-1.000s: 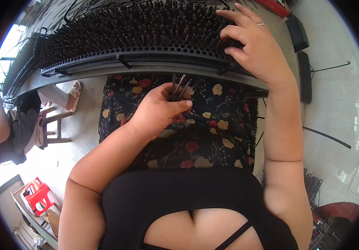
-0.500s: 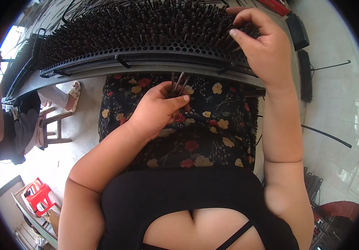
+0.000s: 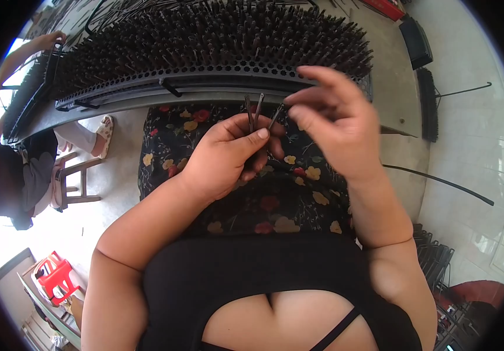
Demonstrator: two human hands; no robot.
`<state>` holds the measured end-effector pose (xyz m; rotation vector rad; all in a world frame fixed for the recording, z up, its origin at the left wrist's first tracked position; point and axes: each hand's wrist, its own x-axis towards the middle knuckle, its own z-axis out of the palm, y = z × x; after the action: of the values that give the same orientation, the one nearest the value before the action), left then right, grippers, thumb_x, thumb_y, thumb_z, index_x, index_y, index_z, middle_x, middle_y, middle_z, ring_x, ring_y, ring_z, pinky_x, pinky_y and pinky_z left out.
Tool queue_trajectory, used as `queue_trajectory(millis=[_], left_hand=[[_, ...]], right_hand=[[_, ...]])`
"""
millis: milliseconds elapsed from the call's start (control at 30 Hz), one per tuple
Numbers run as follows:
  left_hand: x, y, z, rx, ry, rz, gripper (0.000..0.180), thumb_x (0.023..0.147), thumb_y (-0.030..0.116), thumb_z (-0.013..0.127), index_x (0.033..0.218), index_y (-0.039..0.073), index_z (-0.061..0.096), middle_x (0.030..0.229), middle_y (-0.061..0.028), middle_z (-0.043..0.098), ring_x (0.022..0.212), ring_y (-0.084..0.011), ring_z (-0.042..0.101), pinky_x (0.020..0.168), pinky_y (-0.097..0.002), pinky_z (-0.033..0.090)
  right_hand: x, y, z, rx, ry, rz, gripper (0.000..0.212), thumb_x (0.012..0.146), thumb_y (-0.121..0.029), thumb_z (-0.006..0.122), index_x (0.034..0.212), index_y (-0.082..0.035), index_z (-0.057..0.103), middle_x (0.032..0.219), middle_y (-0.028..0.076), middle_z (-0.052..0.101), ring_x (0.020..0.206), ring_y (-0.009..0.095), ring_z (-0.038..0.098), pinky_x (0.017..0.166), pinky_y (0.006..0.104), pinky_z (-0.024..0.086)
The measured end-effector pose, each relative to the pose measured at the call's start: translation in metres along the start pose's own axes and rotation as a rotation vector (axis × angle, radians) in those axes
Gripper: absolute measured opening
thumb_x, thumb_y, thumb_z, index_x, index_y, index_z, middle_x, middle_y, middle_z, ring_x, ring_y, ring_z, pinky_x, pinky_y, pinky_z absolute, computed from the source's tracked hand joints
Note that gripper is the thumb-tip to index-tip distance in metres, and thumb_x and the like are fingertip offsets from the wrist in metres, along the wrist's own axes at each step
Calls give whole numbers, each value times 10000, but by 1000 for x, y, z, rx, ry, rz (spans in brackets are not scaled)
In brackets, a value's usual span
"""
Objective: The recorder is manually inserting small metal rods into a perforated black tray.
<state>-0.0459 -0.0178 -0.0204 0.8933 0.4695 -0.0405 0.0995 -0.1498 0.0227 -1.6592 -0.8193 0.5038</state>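
Observation:
Several thin dark metal rods (image 3: 258,108) stick up, slightly fanned, from my left hand (image 3: 228,146), which is closed round them above my lap. Just right of the rod tips is my right hand (image 3: 339,120). Its thumb and fingers are spread and a little blurred, and I see nothing between them. Beyond both hands stands a long black perforated rack (image 3: 228,71), densely packed with upright dark rods (image 3: 217,38) of a similar kind.
The rack lies on a grey table (image 3: 395,96). A floral cloth (image 3: 269,205) covers my lap. At the left another person (image 3: 35,152) sits by a second rack, near a wooden stool (image 3: 79,181). A red plastic stool (image 3: 56,278) stands lower left. A black bristly strip (image 3: 427,105) is at right.
My right hand has come back from the rack's right end toward the rods in my left hand. My left hand stays almost still. The other person's arm has moved up to their rack.

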Motion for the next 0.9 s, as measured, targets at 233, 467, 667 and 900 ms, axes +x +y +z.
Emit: queue_trajectory(millis=[233,467,667,900], left_hand=[[-3,2,3,34,-99,-101,253,1021,120,469,1204,-19,573,910,-120,661,571,-54,442,456,-167,323],[0,-3,6,149,-98,-185,284,1026,111,443,1230,-46,562,904,-110,660,544,-36,384,468,-164,297],[0,0,6,154,-97,-200,286,1026,116,445,1231,-47,560,910,-114,659,551,-36,387,466,-166,296],[1,1,4,17,-206,-162,275,1030,126,442,1230,-16,564,927,-71,660,600,-37,407,502,-165,332]], right_hand=[[11,20,-20,351,160,-124,204,859,44,691,1041,7,608,905,78,697,822,106,662,737,214,527],[43,27,-56,-311,526,-723,207,832,57,719,1006,-10,629,846,44,694,784,97,657,752,208,515],[48,28,-48,-651,430,-752,179,735,32,758,858,-81,696,832,37,690,809,197,650,725,281,516],[2,21,-11,-87,102,-220,227,764,-16,757,976,-70,695,876,38,704,784,127,658,653,268,502]])
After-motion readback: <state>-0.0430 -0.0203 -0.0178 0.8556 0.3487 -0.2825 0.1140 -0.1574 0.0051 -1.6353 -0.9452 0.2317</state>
